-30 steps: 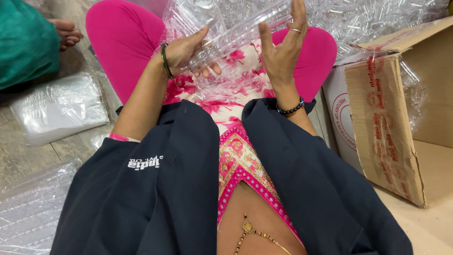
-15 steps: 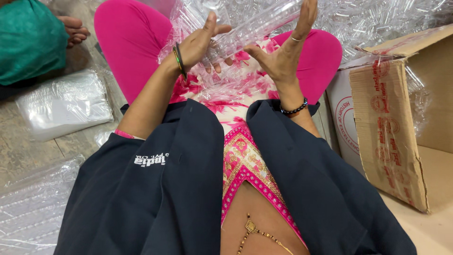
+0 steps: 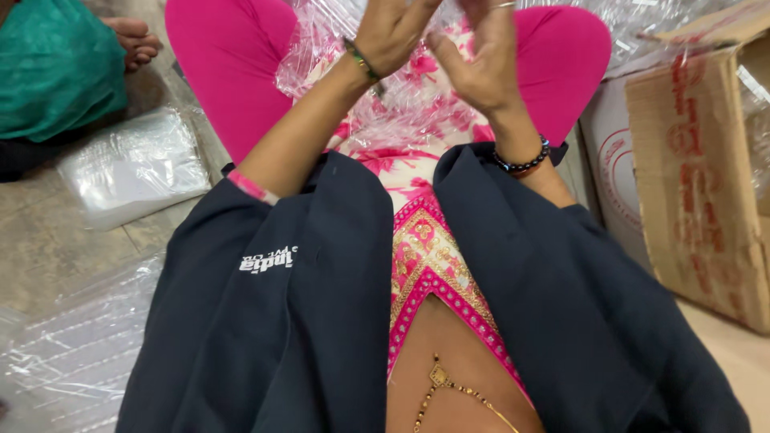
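Note:
My left hand [image 3: 391, 34] and my right hand [image 3: 480, 62] are raised close together at the top edge of the view, above my lap. Their fingertips are partly cut off by the frame. A crinkled clear plastic bag [image 3: 321, 56] hangs from both hands and drapes over my pink floral dress [image 3: 417, 172]. My left wrist has a thin bangle and my right wrist a dark beaded bracelet [image 3: 523, 160]. Wide dark sleeves cover both forearms.
A stack of clear plastic bags [image 3: 132, 164] lies on the floor at left, with more plastic sheeting [image 3: 68, 353] at lower left. A person in green [image 3: 56, 72] sits at upper left. An open cardboard box [image 3: 698, 176] stands at right, with more clear plastic behind it.
Both hands have risen toward the top of the view and come closer together, lifting the clear plastic with them off my lap.

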{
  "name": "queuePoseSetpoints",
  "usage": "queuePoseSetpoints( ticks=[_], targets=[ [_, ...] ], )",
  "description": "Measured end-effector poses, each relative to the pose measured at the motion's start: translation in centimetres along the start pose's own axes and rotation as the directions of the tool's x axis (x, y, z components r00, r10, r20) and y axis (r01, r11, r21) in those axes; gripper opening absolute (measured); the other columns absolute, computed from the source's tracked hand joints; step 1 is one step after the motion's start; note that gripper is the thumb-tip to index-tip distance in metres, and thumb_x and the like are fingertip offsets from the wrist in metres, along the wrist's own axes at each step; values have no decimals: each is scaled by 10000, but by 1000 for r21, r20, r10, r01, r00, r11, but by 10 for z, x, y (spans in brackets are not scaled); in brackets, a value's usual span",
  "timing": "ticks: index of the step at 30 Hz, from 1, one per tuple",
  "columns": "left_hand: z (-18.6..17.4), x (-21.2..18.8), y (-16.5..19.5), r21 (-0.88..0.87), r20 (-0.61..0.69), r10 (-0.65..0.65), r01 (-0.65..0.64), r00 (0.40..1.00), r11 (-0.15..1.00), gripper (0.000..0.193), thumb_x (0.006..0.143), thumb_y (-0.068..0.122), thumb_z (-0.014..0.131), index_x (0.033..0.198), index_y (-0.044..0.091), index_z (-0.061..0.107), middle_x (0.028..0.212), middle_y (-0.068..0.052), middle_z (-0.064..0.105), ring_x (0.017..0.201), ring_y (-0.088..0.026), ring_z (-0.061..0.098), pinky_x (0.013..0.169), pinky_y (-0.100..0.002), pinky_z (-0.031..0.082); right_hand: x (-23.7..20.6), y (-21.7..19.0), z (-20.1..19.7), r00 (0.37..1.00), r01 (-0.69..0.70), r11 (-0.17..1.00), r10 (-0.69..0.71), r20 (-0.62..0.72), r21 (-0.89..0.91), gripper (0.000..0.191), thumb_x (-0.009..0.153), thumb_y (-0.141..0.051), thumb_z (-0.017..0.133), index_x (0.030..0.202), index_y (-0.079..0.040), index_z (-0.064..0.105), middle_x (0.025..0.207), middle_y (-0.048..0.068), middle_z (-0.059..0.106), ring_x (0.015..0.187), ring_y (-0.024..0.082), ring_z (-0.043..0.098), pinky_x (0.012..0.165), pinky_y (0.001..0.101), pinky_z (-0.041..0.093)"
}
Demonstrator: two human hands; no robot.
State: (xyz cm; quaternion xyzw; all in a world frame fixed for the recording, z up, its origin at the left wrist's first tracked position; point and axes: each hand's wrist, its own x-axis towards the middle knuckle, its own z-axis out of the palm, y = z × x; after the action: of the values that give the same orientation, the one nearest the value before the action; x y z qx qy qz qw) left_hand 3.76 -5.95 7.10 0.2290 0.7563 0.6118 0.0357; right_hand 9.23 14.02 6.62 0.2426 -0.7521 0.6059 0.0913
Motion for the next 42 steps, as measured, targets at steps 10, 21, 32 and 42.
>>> queuePoseSetpoints(
  ticks=[10,21,32,42],
  targets=[
    [34,-94,28,653,269,18,-196,963,731,1000,799,642,750,1331,-152,454,1333,-371,471,1181,-545,530,959,-590,462,-55,-14,-43,973,10,946,-84,-217,-324,718,1067,168,703,1567,37,205,1564,242,377,1483,284,373,1263,367,290],
    [-15,-69,22,78,-84,-261,267,962,961,134,997,48,586,1119,6,621,779,-121,687,675,-239,699,609,-338,509,-120,-71,-119,979,-195,829,201,-47,-524,499,1037,14,771,1451,45,494,1302,210,624,1191,319,652,1033,369,528],
    [25,-75,45,385,199,297,-353,934,853,694,794,-28,636,1453,166,543,1465,-86,547,1262,-316,620,1001,-401,567,-102,-102,-115,898,-130,667,393,197,-734,540,932,-88,772,1439,-17,598,1202,227,643,1095,417,635,913,462,524],
    [59,-71,71,23,506,428,-508,749,861,818,740,-94,563,1513,169,515,1505,-135,533,1339,-372,576,1094,-430,511,-119,71,-8,849,-109,872,331,412,-477,370,891,-205,782,1183,-8,670,1048,187,700,937,320,705,837,426,560]
  ],
)
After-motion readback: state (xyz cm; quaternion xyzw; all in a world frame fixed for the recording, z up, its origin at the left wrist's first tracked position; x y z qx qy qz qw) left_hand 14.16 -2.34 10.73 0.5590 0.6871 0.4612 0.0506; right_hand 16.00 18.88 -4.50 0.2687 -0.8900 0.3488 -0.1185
